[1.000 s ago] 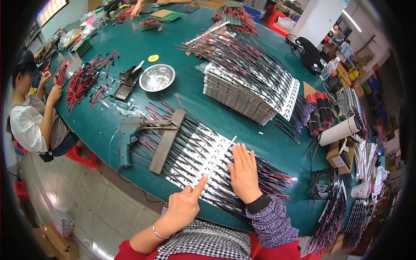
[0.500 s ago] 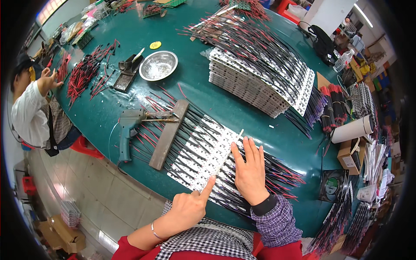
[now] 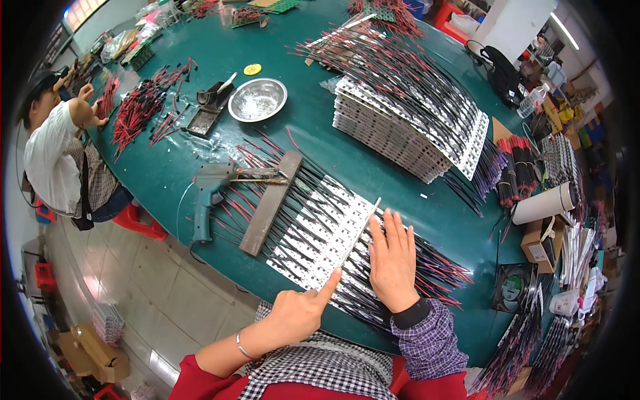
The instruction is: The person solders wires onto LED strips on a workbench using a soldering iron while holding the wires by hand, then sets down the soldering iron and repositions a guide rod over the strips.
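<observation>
A white perforated board (image 3: 297, 252) lies on the green table, with rows of black and red wires running across it. Along its right part sits a thin pale stick (image 3: 363, 228). My left hand (image 3: 298, 317) stretches its index finger onto the near end of this stick; its other fingers are curled and their inner side is hidden. My right hand (image 3: 393, 267) lies flat, fingers extended, on the wires and board just right of the stick. Across the wires on the left rests a grey-brown bar (image 3: 271, 207). A teal glue gun (image 3: 208, 200) lies beside it, its nozzle end over the bar.
A tall stack of white boards with wires (image 3: 393, 133) stands beyond my hands. A metal bowl (image 3: 258, 100), a small dark tray (image 3: 203, 120) and loose red-black wires (image 3: 140, 110) lie farther left. A co-worker (image 3: 57, 153) sits at the left edge. A white roll (image 3: 543, 203) lies right.
The whole view has shifted slightly, moving the table's contents to the right. Both my hands keep their places on the board and stick. The co-worker's hands have moved a little.
</observation>
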A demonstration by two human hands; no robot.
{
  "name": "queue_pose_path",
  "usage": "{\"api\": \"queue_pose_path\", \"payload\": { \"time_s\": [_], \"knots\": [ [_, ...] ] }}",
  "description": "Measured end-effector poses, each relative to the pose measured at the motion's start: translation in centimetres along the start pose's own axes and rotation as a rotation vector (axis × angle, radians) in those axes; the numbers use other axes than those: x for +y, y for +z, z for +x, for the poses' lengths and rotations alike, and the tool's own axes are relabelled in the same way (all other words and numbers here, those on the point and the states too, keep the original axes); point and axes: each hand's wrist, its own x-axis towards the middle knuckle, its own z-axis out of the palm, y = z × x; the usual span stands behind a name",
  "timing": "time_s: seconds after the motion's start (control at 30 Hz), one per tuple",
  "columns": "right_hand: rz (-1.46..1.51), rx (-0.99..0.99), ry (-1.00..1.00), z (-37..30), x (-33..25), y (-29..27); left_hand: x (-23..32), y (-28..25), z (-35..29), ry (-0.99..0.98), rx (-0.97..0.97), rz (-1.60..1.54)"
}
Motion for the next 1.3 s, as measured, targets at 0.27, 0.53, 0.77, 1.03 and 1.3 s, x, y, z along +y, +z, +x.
{"api": "queue_pose_path", "payload": {
  "time_s": [0.27, 0.53, 0.77, 1.03, 1.3],
  "knots": [
    [-0.1, -0.01, 0.111, -2.0, 0.8, -1.6, -3.0, -2.3, -0.5, 0.011, 0.373, 0.002],
    [-0.066, -0.097, 0.175, -5.4, 1.5, -3.4, -3.9, -3.4, 0.1, -0.139, 0.252, 0.193],
    [0.18, -0.174, 0.173, -4.9, 5.0, -10.1, -3.9, -4.5, 0.5, -0.215, 0.209, 0.155],
    [-0.32, 0.13, 0.106, 5.3, 21.3, -6.3, -4.0, -6.2, -0.6, -0.231, 0.522, 0.034],
    [-0.699, 0.203, -0.019, 10.4, 24.0, -3.7, -6.9, -6.4, -1.1, -0.321, 0.742, 0.131]
  ]
}}
